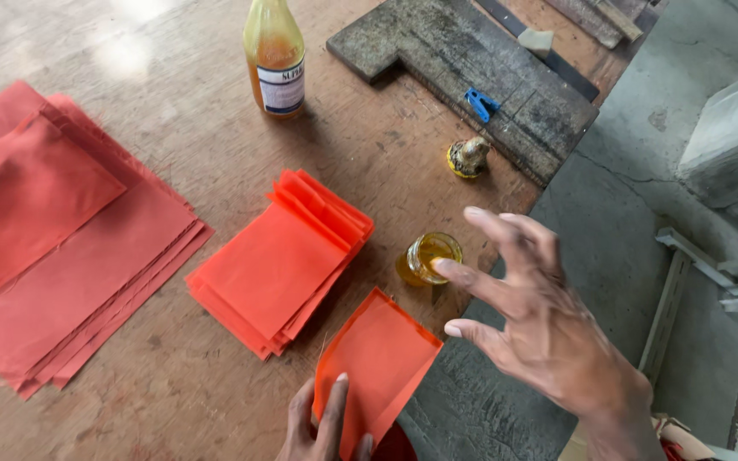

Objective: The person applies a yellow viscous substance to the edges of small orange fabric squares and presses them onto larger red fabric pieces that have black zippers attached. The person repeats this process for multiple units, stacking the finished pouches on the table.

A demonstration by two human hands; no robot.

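My left hand [322, 427] grips the near edge of a small orange paper sheet [382, 363], which tilts up off the wooden table [207, 128]. Spread open in the air, my right hand [531, 316] hovers with its fingertips close to a small glass of yellow liquid [427, 256] and holds nothing. A fanned stack of orange paper squares [279, 260] lies just left of the held sheet.
A larger pile of red-pink paper sheets [61, 239] covers the table's left side. A bottle of amber liquid [275, 55] stands at the back. A dark wooden board [471, 72] with a blue clip [480, 104] lies behind a small yellow-based object [468, 157]. Grey floor lies right.
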